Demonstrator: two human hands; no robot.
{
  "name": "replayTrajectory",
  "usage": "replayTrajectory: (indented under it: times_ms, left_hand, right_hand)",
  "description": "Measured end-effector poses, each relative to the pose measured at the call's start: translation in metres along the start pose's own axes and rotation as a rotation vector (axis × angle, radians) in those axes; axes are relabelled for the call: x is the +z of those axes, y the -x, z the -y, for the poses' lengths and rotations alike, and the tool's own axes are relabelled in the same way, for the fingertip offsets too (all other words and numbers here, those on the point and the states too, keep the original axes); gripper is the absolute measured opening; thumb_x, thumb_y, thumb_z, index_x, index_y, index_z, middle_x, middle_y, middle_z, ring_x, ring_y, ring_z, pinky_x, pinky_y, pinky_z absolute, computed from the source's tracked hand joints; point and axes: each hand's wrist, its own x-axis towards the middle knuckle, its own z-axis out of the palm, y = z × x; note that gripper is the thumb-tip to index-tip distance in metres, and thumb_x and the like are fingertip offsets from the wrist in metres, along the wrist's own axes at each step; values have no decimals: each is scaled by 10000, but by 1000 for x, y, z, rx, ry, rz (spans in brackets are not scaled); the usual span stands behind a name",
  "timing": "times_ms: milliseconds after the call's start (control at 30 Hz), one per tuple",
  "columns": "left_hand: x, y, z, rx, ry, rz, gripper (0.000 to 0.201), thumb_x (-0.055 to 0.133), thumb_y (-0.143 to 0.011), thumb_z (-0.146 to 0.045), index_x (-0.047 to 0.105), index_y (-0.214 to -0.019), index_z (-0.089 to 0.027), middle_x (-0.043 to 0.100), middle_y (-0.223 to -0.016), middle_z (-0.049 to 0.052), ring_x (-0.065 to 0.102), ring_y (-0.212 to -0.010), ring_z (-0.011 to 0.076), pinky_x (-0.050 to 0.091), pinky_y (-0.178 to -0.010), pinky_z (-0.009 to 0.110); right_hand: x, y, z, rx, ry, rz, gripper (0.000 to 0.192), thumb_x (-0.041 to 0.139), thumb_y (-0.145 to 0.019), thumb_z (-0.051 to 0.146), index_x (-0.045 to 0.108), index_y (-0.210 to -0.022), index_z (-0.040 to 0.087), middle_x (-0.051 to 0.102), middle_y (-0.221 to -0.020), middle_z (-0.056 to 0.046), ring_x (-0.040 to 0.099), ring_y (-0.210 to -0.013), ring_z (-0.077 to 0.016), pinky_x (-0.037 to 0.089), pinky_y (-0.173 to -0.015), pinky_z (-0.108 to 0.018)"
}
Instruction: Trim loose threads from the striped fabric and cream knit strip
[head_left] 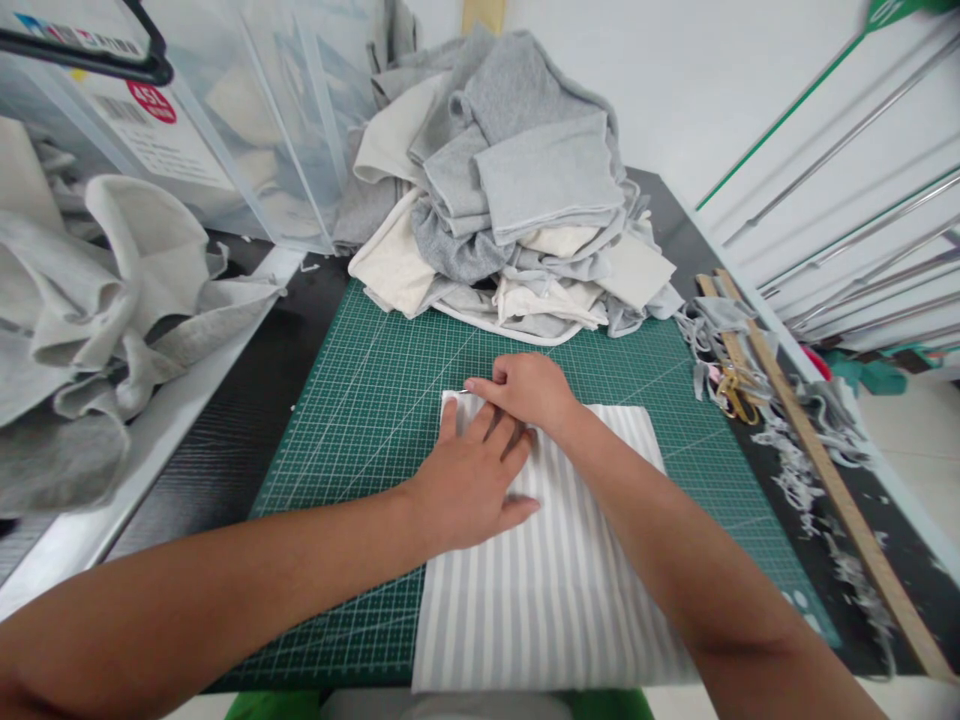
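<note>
On the green gridded cutting mat [360, 400] lie one grey-and-white striped fabric piece [540, 590] and two bare hands; beyond it, one heap of grey and cream cloths [510, 200]; right of it, one long wooden ruler [817, 460].

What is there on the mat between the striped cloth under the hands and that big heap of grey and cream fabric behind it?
Nothing: in the head view only bare green cutting mat separates the striped cloth from the fabric pile.

Bright even light, soft faint shadows, sharp centre, wide-angle bending at edges
</note>
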Motion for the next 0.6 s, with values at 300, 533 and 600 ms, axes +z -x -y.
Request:
replayTrajectory:
  times_ms: [300,533,600]
  left_hand:
    - [-1,-1,0,2,-10,7,689,393,-894,-630,398,-1422,-187,353,-1486,154,218,-1379,392,208,-1048,709]
    - [-1,-1,0,-5,-9,19,684,367,-900,-636,391,-1427,-201,360,-1481,138,223,-1379,392,199,-1058,705]
    - [-1,-1,0,-6,-9,21,680,364,-902,-634,395,-1425,-201,361,-1481,138,232,-1374,389,199,-1061,700]
  right_hand:
    - [0,1,1,17,11,-2,527,471,-813,698,609,-648,217,631,-642,-4,456,-552,-121,216,-524,-277]
    - [2,0,2,25,14,-11,502,504,-798,682,597,-621,222,616,-614,4,430,-538,-119,207,-521,-277]
    - [3,0,2,30,19,-16,503,498,-799,687,607,-633,225,612,-614,5,434,-545,-122,211,-525,-279]
